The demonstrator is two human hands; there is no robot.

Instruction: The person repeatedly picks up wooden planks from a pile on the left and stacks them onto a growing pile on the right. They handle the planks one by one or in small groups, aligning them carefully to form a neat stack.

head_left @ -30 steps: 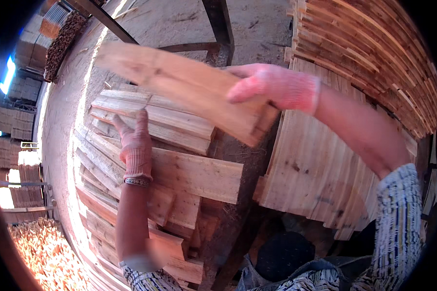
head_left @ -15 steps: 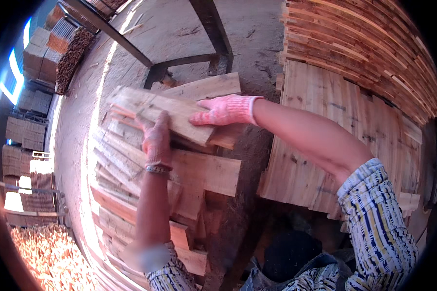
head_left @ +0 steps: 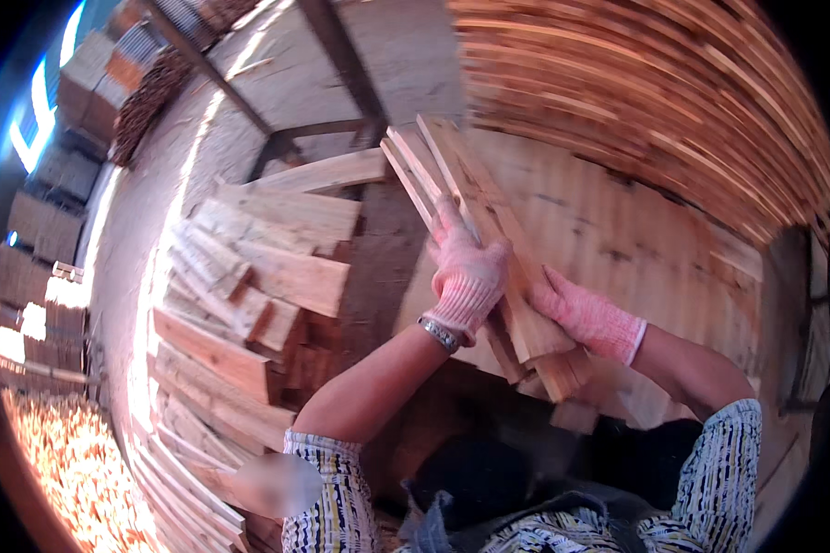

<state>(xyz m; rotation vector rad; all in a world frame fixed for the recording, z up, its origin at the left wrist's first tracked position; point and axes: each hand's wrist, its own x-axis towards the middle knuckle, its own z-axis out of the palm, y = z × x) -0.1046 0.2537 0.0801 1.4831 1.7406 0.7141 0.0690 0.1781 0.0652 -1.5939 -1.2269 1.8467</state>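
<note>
My pink-gloved left hand (head_left: pixel 468 269) and right hand (head_left: pixel 588 315), half-curled, grip long tan wooden planks (head_left: pixel 518 281) over the left edge of flat pale boards (head_left: pixel 636 235).

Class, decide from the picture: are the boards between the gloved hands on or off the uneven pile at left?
Off. The left hand and right hand hold the boards right of the pile, with floor showing between.
</note>
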